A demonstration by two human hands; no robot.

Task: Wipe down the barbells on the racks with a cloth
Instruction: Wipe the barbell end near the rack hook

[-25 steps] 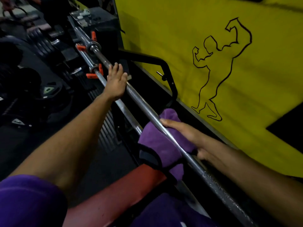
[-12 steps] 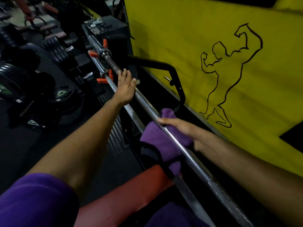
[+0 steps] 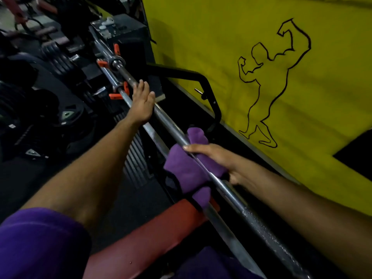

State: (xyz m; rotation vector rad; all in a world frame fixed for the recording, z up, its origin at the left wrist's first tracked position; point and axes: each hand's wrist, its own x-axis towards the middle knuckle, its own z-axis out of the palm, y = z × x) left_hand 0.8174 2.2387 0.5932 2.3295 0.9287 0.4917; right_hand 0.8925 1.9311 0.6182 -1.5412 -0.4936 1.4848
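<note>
A long steel barbell [image 3: 169, 123] runs diagonally from the upper left to the lower right on the rack. My left hand [image 3: 142, 105] rests on top of it with the fingers stretched along the bar. Farther down the bar, my right hand [image 3: 217, 158] grips a purple cloth [image 3: 187, 170] wrapped around the bar, thumb on top. A second barbell [image 3: 155, 137] lies just below and to the left of the first, partly hidden by the cloth.
A red bench pad [image 3: 161, 228] sits below the bars. A black rack hook [image 3: 213, 101] curves behind the bar, before a yellow wall [image 3: 201, 47] with a drawn figure. Orange clips [image 3: 114, 95] sit on the bars' far ends. Weight plates [image 3: 66, 115] lie at left.
My right hand has slid the cloth a short way up the bar toward my left hand. The left hand has stayed at the same spot on the bar.
</note>
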